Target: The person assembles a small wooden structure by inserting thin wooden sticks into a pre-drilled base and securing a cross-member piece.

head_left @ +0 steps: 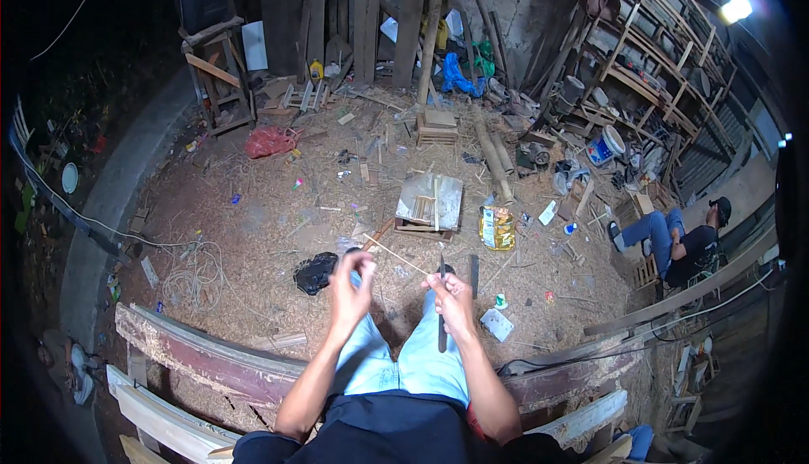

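Over my lap, my right hand is closed around a dark, narrow knife, whose slim tip points up and away from me. A thin pale wooden stick slants to the far left from the fingers of that same hand. To its left, my left hand is raised with curved fingers apart and nothing visible in them; the stick's free end lies just beyond its fingertips. Past my knees stands a low stool-like block with a pale worn top, and several thin sticks lie on it.
A wooden bench runs beneath me. Shavings and litter cover the ground, with a black plastic bag, a gold packet and a dark flat bar near my feet. Another person sits at the right. Stacked wood frames stand farther off.
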`<state>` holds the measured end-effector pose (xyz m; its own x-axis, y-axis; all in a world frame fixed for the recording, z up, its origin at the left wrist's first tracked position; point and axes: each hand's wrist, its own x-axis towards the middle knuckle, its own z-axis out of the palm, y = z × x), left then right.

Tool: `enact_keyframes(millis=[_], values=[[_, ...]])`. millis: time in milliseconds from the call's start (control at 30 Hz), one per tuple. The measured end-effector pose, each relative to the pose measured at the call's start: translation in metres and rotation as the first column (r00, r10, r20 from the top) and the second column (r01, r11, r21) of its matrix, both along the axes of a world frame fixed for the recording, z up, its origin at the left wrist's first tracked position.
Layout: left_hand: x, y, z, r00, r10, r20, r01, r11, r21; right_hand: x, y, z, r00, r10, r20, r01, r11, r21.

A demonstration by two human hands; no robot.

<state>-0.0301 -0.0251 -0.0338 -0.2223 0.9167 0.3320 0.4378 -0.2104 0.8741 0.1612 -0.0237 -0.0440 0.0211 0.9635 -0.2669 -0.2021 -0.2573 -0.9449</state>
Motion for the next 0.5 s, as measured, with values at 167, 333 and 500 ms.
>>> enact_keyframes(millis=[167, 333, 500], values=[[0.043, -0.020, -0.021, 0.879, -0.188, 0.438, 0.298, 0.933, -0.199, -0.022, -0.012, -0.015, 0.983, -0.069, -0.170, 0.068, 0.998, -0.015], [0.047, -0.016, -0.030, 0.668, -0.066, 0.741, 0.260, 0.954, -0.149, -0.038, -0.024, -0.013, 0.978, -0.086, -0.189, 0.082, 0.996, -0.032], [0.043, -0.010, -0.039, 0.621, -0.039, 0.783, 0.284, 0.942, -0.178, -0.034, -0.031, -0.025, 0.999, 0.024, -0.030, -0.024, 1.000, 0.015]])
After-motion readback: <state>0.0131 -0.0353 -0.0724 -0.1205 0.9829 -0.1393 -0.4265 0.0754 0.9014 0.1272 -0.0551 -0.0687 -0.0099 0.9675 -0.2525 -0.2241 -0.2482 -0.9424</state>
